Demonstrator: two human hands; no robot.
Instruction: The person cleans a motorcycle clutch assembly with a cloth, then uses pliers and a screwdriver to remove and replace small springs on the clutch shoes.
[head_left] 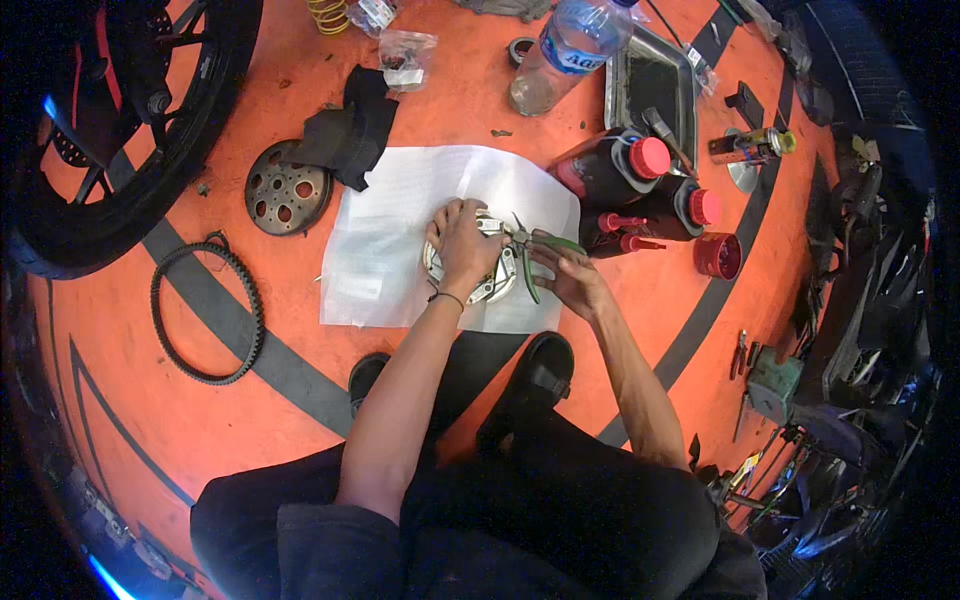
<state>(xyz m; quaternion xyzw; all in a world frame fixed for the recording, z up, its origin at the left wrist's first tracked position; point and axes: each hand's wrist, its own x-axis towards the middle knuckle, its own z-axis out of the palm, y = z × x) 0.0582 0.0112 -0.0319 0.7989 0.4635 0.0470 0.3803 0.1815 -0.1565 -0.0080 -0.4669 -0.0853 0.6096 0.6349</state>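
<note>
Gripping a round silver metal part (505,271) on a large white sheet (380,235), the left hand (467,246) is covering the part's ten-o'clock side. The right hand (577,284) is holding green-handled metal pliers (521,237), handles spread, at its two o'clock.

- Black-tyred wheel (215,115), far left
- Black toothed belt (258,318), left
- Clear plastic bottle (570,58), far
- Metal tray (611,90), far right
- Red cup (711,260), right
</note>
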